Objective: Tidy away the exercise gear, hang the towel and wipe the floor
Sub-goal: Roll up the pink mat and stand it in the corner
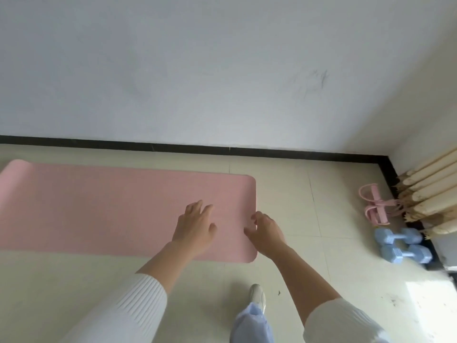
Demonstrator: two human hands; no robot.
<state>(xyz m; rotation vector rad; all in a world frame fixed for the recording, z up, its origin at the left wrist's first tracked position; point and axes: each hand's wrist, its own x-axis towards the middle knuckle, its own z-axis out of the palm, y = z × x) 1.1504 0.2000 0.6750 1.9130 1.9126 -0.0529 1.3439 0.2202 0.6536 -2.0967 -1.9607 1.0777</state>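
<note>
A pink exercise mat lies flat and unrolled on the pale tiled floor, parallel to the wall. My left hand hovers over its right part with the fingers spread and nothing in it. Over the mat's right short edge is my right hand, fingers curled downward and apart, holding nothing that I can see. A pink pedal resistance band and two light blue dumbbells lie on the floor at the right, by the corner. No towel or cloth is in view.
A grey wall with a black skirting board runs behind the mat. Several pale wooden poles lean in the right corner, right beside the band. My foot in a white shoe stands near the mat's right end.
</note>
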